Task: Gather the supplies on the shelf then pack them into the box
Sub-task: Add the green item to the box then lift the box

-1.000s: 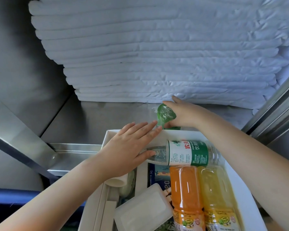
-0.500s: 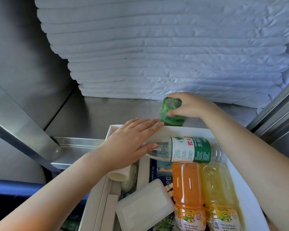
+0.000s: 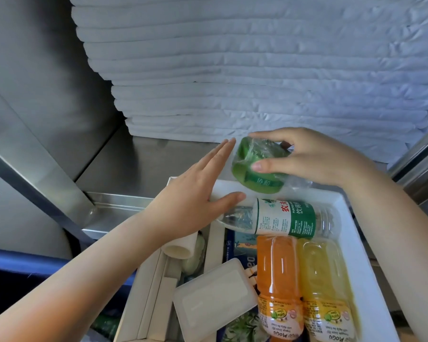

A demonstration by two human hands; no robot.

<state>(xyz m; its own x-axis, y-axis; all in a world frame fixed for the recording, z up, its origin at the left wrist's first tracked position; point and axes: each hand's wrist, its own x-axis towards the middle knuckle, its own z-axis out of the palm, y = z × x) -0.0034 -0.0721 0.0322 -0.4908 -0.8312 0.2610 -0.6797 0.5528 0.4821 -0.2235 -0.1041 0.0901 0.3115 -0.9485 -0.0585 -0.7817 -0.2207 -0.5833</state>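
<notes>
My right hand (image 3: 314, 156) grips a green roll wrapped in clear plastic (image 3: 255, 164) just above the far rim of the white box (image 3: 356, 243). My left hand (image 3: 195, 198) is flat with straight fingers over the box's far left corner, its fingertips close beside the roll. Inside the box lie a clear water bottle with a green label (image 3: 284, 219), an orange juice bottle (image 3: 277, 280), a yellow juice bottle (image 3: 324, 280), a white lidded container (image 3: 213, 297) and a white roll (image 3: 181, 245).
The box stands at the front of a steel shelf (image 3: 139, 166). A tall stack of folded white sheets (image 3: 245, 70) fills the back of the shelf. A steel frame post (image 3: 42, 178) runs on the left, another (image 3: 420, 169) on the right.
My right hand has lifted the green roll off the shelf and brought it toward the box's far rim. My left hand has stretched forward toward the roll.
</notes>
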